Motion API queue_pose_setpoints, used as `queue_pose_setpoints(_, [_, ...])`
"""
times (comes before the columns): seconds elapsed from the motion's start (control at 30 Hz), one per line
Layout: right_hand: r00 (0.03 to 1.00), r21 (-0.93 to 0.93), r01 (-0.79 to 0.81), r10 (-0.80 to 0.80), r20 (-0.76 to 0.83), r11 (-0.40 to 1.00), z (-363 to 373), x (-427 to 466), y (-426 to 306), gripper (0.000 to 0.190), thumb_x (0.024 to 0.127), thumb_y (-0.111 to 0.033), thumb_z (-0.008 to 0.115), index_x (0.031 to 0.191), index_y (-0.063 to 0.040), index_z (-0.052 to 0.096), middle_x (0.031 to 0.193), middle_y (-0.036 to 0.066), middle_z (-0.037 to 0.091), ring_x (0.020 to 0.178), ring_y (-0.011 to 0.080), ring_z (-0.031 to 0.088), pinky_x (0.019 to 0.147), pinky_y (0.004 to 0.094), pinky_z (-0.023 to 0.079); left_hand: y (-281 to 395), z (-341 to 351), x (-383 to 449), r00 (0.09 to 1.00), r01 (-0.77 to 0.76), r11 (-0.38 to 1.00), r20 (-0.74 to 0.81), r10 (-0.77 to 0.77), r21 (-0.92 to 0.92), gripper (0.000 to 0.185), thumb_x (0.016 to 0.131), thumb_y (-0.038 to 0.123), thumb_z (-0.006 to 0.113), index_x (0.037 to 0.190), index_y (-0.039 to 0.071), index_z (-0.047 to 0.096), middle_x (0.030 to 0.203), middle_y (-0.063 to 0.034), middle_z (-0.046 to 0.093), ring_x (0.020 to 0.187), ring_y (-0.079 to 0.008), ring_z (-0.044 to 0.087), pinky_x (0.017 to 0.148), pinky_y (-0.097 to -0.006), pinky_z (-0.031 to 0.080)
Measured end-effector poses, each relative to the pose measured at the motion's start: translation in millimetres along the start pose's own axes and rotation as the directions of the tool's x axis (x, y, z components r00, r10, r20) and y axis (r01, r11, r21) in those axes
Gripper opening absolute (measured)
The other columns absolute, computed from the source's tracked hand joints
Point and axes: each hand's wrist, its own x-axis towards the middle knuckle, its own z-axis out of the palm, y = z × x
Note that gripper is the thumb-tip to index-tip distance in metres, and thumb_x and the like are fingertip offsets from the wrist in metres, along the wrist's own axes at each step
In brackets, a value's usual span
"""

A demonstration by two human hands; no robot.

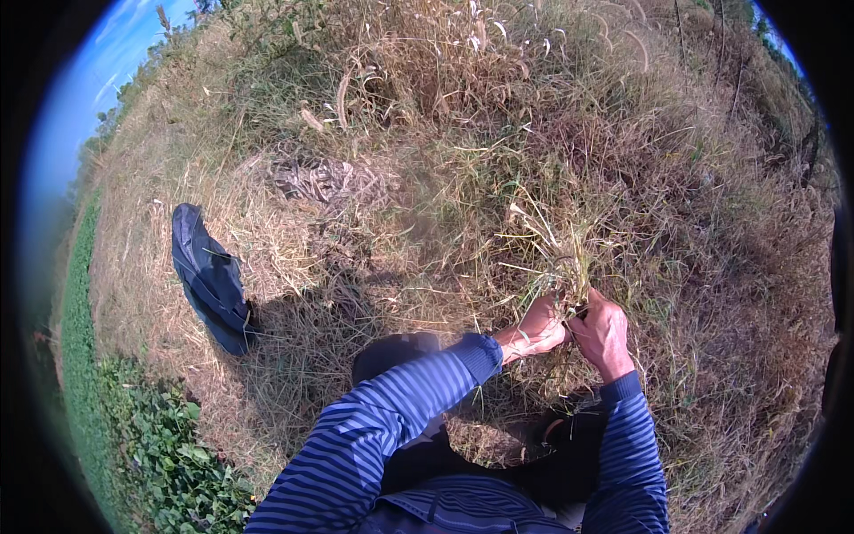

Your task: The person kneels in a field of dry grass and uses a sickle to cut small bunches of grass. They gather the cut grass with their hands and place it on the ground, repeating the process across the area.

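In the head view, a bundle of dry and green grass stalks (570, 263) fans upward from between my two hands. My left hand (542, 327) is closed around the bundle's base from the left. Close against it on the right, my right hand (602, 330) grips the same stalks, its fingers curled inward. The exact hold of the fingertips is partly hidden by the stems. Both hands are low over the ground, just ahead of my knees.
A dark blue cloth item (210, 274) lies on dry grass at the left. Leafy green plants (180, 460) grow at the lower left. Taller dry grass with seed heads (427, 60) rises ahead. Dry leaves (327, 180) form a patch left of centre.
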Motion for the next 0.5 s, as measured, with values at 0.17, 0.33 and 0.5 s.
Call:
queue_pose_setpoints(0.17, [0.999,0.043,0.017,-0.019,0.031,0.999,-12,4,-5,0.044,0.082,-0.033,0.079,0.108,-0.001,0.065,0.081,0.017,0.069,0.067,0.0360,0.068,0.061,0.0441,0.054,-1,-8,-10,0.948,-0.299,0.500,0.192,0.254,0.813,0.025,0.089,0.004,0.066,0.114,0.005,0.063,0.093,-0.0040,0.064,0.077,-0.0165,0.056,0.065,-0.0342,0.048])
queue_pose_setpoints(0.33, [0.999,0.110,0.005,0.000,-0.045,0.994,-16,3,3,0.049,0.085,-0.044,0.079,0.107,-0.001,0.069,0.081,0.017,0.070,0.072,0.0339,0.069,0.068,0.0431,0.055,42,0,-18,0.994,-0.092,0.420,0.060,0.089,0.903,0.030,0.084,0.009,0.068,0.112,0.005,0.060,0.088,-0.0066,0.060,0.078,-0.0190,0.056,0.067,-0.0364,0.047])
queue_pose_setpoints(0.5, [0.975,0.258,-0.218,0.224,0.009,0.941,-47,0,9,0.038,0.082,-0.027,0.082,0.105,0.000,0.070,0.086,0.013,0.070,0.075,0.0243,0.069,0.070,0.0377,0.056,98,44,-40,0.976,0.215,0.179,-0.204,-0.076,0.960,0.030,0.094,0.023,0.069,0.113,0.003,0.058,0.105,-0.0116,0.064,0.096,-0.0217,0.058,0.085,-0.0365,0.050])
